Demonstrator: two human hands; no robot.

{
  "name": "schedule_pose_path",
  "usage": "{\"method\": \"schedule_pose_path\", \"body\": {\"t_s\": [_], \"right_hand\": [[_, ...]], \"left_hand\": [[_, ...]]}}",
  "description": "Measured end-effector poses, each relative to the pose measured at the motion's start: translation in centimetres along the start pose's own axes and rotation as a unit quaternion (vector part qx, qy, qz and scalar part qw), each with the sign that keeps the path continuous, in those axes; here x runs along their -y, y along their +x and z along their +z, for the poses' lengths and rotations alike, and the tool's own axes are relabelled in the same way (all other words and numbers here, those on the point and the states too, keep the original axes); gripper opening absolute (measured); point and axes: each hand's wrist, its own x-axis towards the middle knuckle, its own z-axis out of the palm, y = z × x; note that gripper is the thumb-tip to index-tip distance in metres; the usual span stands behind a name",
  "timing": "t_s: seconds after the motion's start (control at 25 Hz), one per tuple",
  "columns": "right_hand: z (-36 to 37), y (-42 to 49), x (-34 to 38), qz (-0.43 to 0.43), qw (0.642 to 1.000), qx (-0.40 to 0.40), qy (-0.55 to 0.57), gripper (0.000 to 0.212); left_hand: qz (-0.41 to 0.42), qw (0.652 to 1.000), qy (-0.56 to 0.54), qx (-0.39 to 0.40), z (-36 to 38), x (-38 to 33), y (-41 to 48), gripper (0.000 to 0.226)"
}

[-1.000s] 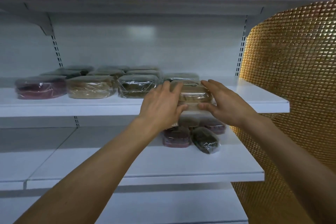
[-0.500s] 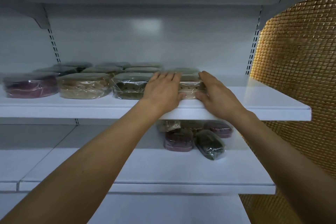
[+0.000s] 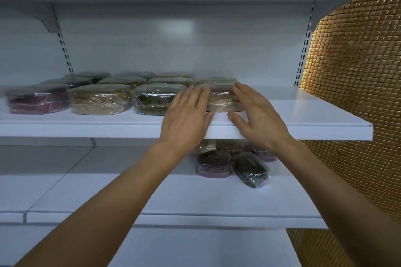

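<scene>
Bare left hand (image 3: pixel 186 119), bare right hand (image 3: pixel 259 118) — bare forearms

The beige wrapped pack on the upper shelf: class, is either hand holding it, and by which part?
Neither grips it. The beige pack sits on the upper shelf; the left hand and right hand flank its two ends with straight fingers.

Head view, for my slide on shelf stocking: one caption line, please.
Left hand and right hand, fingers straight, flank a wrapped beige pack on the upper shelf.
</scene>
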Motion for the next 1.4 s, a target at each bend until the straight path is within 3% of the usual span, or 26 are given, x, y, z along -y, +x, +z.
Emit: {"method": "schedule_pose_path", "body": {"t_s": [0.24,0.4,0.64,1.04,1.28,1.4], "right_hand": [[0.1,-5.7,2.2,-0.022,0.999,0.009,0.026,0.062],[1.9,-11.4,2.5,-0.051,0.999,-0.004,0.018,0.054],[6.7,-16.2,1.4,0.010,0.995,0.096,0.011,0.059],[12.0,-16.6,-0.3,0.086,0.974,0.205,0.045,0.066],[16.7,-16.0,-1.1,0.133,0.958,0.241,0.078,0.071],[18.3,-13.9,-2.3,0.129,0.964,0.221,0.072,0.072]], "left_hand": [[0.003,0.998,-0.045,0.050,-0.6,-0.7,-5.9,0.066],[0.024,0.996,-0.082,0.031,-0.9,-1.3,-10.5,0.060],[-0.018,0.990,-0.088,0.104,3.4,-1.8,-15.1,0.059],[-0.093,0.958,-0.100,0.253,10.7,-2.2,-15.3,0.072],[-0.154,0.935,-0.137,0.289,16.2,-2.7,-15.1,0.077],[-0.170,0.930,-0.164,0.283,18.5,-1.7,-13.6,0.079]]}}
